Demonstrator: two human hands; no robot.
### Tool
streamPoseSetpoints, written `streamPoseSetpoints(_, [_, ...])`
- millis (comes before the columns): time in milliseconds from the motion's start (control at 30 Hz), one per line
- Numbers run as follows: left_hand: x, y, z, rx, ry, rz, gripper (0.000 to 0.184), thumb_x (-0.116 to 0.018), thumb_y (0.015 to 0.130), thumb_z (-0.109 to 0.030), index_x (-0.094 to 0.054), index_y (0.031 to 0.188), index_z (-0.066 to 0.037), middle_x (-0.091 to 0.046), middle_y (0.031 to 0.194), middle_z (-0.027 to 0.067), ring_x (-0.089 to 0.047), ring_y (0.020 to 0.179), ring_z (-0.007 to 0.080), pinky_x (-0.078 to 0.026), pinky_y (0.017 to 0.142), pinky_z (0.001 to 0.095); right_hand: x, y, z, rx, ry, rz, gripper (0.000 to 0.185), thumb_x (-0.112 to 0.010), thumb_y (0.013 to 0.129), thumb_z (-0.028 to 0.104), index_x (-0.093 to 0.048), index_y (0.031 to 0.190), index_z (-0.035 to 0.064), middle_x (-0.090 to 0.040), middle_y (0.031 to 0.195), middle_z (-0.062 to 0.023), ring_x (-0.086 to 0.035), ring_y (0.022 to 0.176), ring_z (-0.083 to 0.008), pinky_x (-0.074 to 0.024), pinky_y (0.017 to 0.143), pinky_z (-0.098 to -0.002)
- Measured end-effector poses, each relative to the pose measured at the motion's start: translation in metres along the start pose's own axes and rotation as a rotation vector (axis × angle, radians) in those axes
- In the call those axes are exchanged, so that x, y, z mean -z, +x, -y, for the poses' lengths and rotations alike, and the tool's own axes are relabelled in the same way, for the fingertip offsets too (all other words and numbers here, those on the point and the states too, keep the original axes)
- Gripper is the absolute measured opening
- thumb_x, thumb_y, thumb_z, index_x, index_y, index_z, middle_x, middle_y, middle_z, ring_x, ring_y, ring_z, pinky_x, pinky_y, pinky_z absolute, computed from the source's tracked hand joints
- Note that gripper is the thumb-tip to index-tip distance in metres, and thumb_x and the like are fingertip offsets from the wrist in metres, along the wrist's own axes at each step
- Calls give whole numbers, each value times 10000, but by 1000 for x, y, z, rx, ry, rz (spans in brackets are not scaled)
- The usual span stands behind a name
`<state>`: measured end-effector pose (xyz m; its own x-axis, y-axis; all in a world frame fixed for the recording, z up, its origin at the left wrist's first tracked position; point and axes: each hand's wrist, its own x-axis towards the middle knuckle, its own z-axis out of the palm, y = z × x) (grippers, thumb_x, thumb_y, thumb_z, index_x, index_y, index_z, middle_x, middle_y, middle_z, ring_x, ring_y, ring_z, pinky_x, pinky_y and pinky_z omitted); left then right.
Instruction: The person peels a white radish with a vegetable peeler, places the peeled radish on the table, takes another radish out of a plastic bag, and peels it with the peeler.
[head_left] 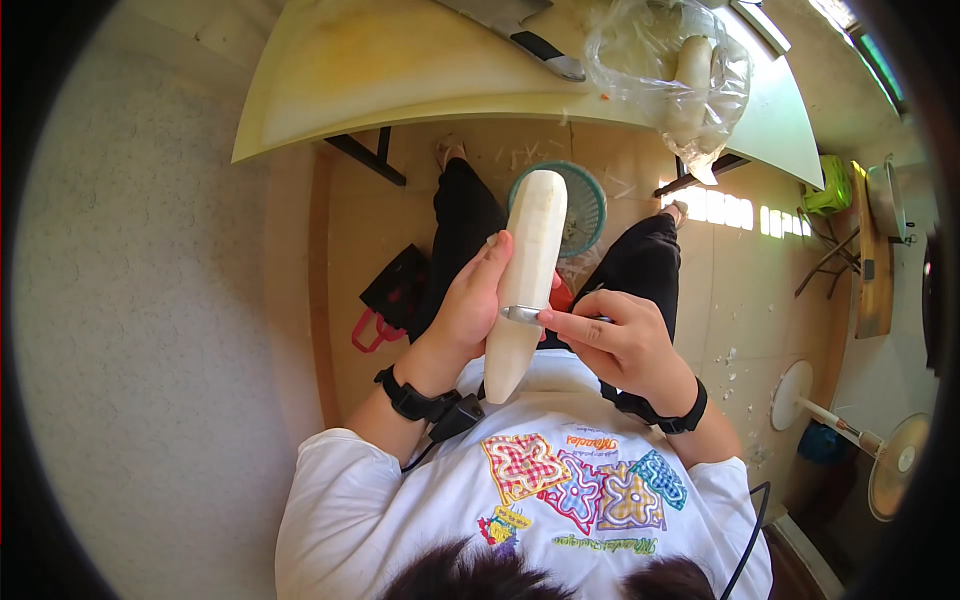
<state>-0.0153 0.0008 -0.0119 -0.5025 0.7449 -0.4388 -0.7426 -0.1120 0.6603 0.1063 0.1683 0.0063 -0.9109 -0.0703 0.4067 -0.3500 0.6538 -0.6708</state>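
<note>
A long white radish [537,235] is held over my lap, its narrow end pointing toward my chest. My left hand [470,300] wraps round its left side, with the thumb lying along it. My right hand [625,340] grips a metal peeler [521,314], whose head rests across the lower part of the radish. Most of the peeler's handle is hidden by my right fingers. The radish's surface looks smooth and pale, without visible skin. Below it, on the floor between my feet, stands a teal basket [588,205] with pale scraps in and around it.
Ahead is a table [330,80] with a knife [530,42] near its edge. A clear plastic bag [625,50] holding more white radish [692,85] sits at its right. A fan [897,460] stands at right; a dark bag [398,285] lies left of my legs.
</note>
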Motion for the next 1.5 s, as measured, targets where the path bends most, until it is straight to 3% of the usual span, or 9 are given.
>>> streamPoseSetpoints(433, [-1, -1, -3, 22, 95, 6, 601, -317, 1029, -563, -533, 1199, -28, -653, 939, 116, -671, 663, 195, -565, 538, 328, 0, 2, -5, 20, -67, -31, 521, -747, 725, 46, -713, 1195, 267, -578, 762, -5, -567, 596, -163, -483, 533, -282])
streamPoseSetpoints(533, [-3, -4, -2, 113, 68, 53, 606, -320, 1025, -572, -545, 1183, -31, -660, 925, 112, -672, 644, 196, -559, 527, 322, 6, 5, -13, -15, -105, -74, 558, -744, 704, 23, -708, 1209, 258, -575, 750, -6, -576, 603, -170, -484, 532, -288])
streamPoseSetpoints(800, [-9, -11, -3, 161, 99, 110, 531, -322, 1037, -533, -443, 1298, -86, -629, 907, 123, -667, 611, 220, -536, 502, 322, 25, 12, -27, -67, -107, -123, 502, -738, 761, 13, -704, 1217, 218, -606, 722, -41, -592, 578, -181, -483, 509, -298])
streamPoseSetpoints(1167, [-2, -16, 0, 137, 142, 199, 599, -416, 1003, -547, -382, 1387, -88, -633, 931, 138, -671, 629, 223, -540, 530, 330, 40, 14, -33, -103, -144, -164, 450, -732, 776, 3, -722, 1185, 192, -576, 683, -54, -555, 546, -184, -439, 485, -309])
streamPoseSetpoints(1367, [-8, -26, -4, 101, 215, 230, 704, -457, 963, -605, -364, 1406, -66, -631, 962, 139, -674, 672, 211, -548, 575, 324, 45, 10, -44, -211, -166, -172, 412, -703, 810, 3, -722, 1181, 183, -612, 700, -60, -577, 576, -201, -457, 514, -300])
streamPoseSetpoints(1467, [-11, -25, -9, 79, 209, 257, 740, -474, 944, -628, -363, 1405, -59, -629, 977, 140, -674, 682, 208, -550, 585, 323, 41, 8, -47, -301, -115, -168, 349, -685, 857, 30, -720, 1180, 160, -645, 724, -50, -590, 611, -149, -473, 553, -286])
streamPoseSetpoints(1500, [-12, -24, -11, 67, 225, 251, 754, -483, 936, -636, -363, 1405, -57, -628, 983, 141, -674, 684, 208, -551, 586, 324, 39, 6, -48, -427, -7, -188, 319, -682, 880, 51, -710, 1188, 129, -634, 711, -20, -563, 615, -104, -449, 541, -265])
